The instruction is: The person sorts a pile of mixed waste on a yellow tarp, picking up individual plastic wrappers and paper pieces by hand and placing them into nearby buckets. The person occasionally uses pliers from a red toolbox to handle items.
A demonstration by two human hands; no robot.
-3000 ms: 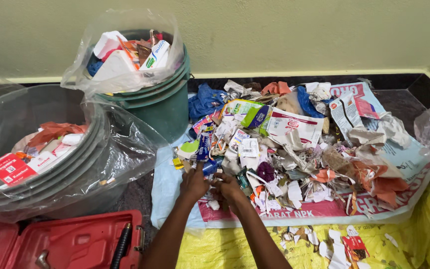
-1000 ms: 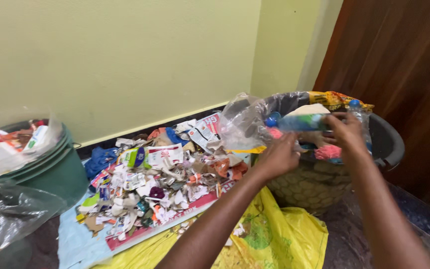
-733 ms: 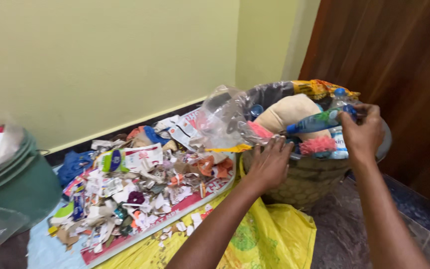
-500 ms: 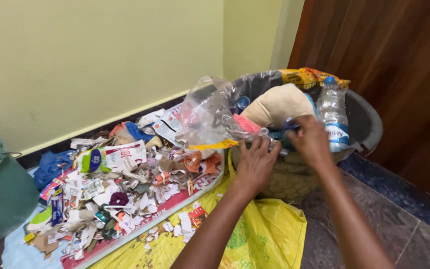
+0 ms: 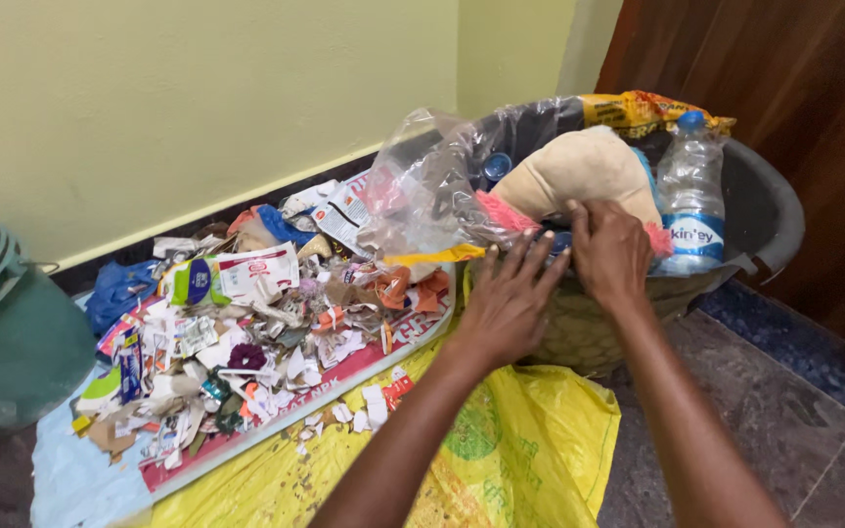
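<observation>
Both hands have dropped to the tub's near rim | right hand [image 5: 610, 252] curled there, grip contents hidden | left hand [image 5: 507, 305] fingers spread, empty, at its 7 o'clock | tub [image 5: 770, 210] | bottle [image 5: 693, 210] at 3 o'clock | paper scraps [image 5: 246, 332] at 9 o'clock

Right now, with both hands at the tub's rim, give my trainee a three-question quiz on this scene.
1. True or false: the clear plastic water bottle stands upright inside the dark tub.
2. Which hand is nearer the bottle? A) left hand B) right hand
3. Fill in: the heap of torn paper and wrappers lies on a printed sheet, and under that sheet's near edge is a ______ plastic bag.

Key:
1. True; its blue cap points up.
2. B; the right hand rests at the rim beside a beige stuffed cloth item.
3. Yellow.
</observation>
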